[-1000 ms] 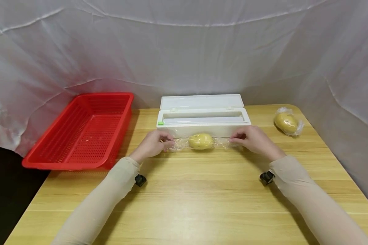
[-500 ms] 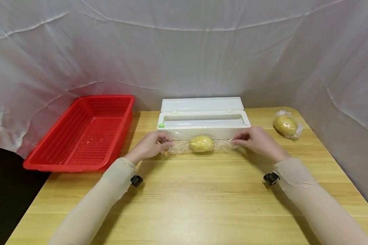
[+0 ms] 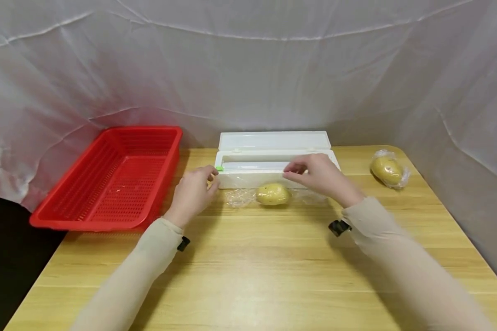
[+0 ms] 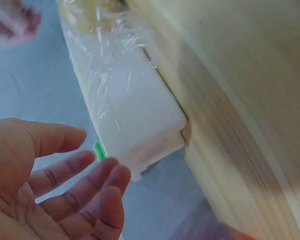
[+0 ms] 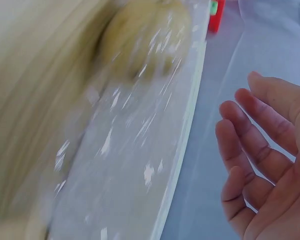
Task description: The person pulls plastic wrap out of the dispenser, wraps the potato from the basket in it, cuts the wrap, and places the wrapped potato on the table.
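A potato (image 3: 273,194) under clear plastic wrap (image 3: 240,197) lies on the table against the front of a white wrap dispenser box (image 3: 248,179), whose lid stands open at the back. The wrap spreads out on both sides of the potato. At the box's left end is a small green slider (image 3: 219,168). My left hand (image 3: 193,193) is beside that end, fingers loosely bent and close to the slider; contact is unclear. Over the box's right half hovers my right hand (image 3: 320,177). In the right wrist view, the fingers (image 5: 260,135) are relaxed and hold nothing.
A red plastic basket (image 3: 157,202) stands at the table's left. Another wrapped potato (image 3: 387,170) lies near the back right corner of the wooden table (image 3: 248,276). A pale curtain (image 3: 273,78) hangs behind.
Both hands have let go of the wrap's ends. The left hand has moved up and left to the slider; the right hand has moved left and up over the box. The potato stays put.
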### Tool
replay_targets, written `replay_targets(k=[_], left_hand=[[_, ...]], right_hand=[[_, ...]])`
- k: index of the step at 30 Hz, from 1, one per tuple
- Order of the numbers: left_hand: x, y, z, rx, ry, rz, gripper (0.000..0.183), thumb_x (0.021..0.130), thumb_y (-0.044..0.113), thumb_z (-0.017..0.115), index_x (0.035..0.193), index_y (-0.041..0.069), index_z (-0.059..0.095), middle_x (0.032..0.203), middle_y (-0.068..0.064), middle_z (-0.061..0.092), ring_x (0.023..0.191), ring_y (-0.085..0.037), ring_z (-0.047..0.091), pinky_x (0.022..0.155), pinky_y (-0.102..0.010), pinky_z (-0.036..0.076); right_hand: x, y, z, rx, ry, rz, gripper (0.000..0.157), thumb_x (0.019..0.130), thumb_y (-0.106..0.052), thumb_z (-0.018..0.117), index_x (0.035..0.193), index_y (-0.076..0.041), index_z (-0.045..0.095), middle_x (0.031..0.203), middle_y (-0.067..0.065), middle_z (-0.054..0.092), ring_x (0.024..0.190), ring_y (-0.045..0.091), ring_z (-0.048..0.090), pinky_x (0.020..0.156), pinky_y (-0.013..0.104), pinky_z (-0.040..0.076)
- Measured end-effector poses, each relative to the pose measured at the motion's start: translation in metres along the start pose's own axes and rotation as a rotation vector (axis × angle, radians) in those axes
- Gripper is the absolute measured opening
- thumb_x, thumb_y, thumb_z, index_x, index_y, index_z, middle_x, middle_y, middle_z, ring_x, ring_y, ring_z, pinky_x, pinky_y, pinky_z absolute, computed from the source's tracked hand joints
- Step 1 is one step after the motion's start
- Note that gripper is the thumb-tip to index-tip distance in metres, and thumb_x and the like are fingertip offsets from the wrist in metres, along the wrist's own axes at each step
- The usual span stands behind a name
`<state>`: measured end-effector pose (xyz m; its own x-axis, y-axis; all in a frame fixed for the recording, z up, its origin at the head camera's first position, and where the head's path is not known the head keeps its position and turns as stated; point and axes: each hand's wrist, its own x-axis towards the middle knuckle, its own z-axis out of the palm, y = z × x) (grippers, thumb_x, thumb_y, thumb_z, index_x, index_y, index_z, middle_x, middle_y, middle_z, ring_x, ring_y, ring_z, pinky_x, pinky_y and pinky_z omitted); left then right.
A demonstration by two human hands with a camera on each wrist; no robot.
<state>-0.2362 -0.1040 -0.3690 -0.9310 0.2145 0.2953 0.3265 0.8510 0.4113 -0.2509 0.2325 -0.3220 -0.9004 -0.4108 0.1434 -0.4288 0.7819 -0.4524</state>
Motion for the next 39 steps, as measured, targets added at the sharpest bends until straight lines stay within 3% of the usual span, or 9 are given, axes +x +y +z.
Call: replay_targets(k=[6,13,24,34,39], left_hand=[[-0.011,0.001,0.007,0.188,0.026,0.179,0.051,0.096,0.012,0.077,0.145,0.011,0.064,0.119,-0.019,0.071,0.096,-0.038,0.07,0.074,-0.05,0.062],[-0.014,0.005,0.015,0.297,-0.049,0.165,0.073,0.097,0.023,0.079,0.162,0.028,0.047,0.136,-0.021,0.065,0.113,-0.039,0.067,0.083,-0.052,0.062],[-0.016,0.006,0.018,0.308,0.001,0.189,0.065,0.096,0.02,0.078,0.157,0.026,0.054,0.131,-0.017,0.07,0.106,-0.037,0.068,0.076,-0.05,0.061],[-0.017,0.008,0.019,0.28,0.044,0.224,0.057,0.093,0.017,0.081,0.146,0.021,0.06,0.121,-0.016,0.073,0.098,-0.036,0.07,0.068,-0.049,0.06],[-0.015,0.007,0.019,0.235,0.043,0.239,0.056,0.093,0.016,0.081,0.145,0.019,0.061,0.119,-0.016,0.073,0.098,-0.036,0.071,0.069,-0.049,0.062]], right_hand=[[0.035,-0.03,0.015,0.022,-0.032,-0.069,0.016,0.103,-0.029,0.073,0.108,-0.016,0.081,0.092,-0.001,0.078,0.087,0.017,0.071,0.083,0.039,0.056],[0.066,-0.055,0.028,0.014,-0.056,-0.084,0.015,0.103,-0.028,0.073,0.11,-0.016,0.08,0.092,0.0,0.079,0.081,0.017,0.07,0.08,0.038,0.057],[0.102,-0.095,0.052,-0.135,-0.106,-0.147,0.019,0.104,-0.026,0.072,0.118,-0.017,0.081,0.11,0.002,0.082,0.099,0.019,0.075,0.087,0.043,0.061],[0.114,-0.101,0.063,-0.224,-0.115,-0.154,0.007,0.1,-0.024,0.078,0.099,-0.022,0.085,0.104,-0.006,0.082,0.091,0.015,0.071,0.083,0.043,0.06],[0.117,-0.098,0.063,-0.168,-0.143,-0.144,0.008,0.098,-0.025,0.08,0.101,-0.02,0.085,0.105,-0.004,0.082,0.093,0.016,0.073,0.086,0.041,0.06]])
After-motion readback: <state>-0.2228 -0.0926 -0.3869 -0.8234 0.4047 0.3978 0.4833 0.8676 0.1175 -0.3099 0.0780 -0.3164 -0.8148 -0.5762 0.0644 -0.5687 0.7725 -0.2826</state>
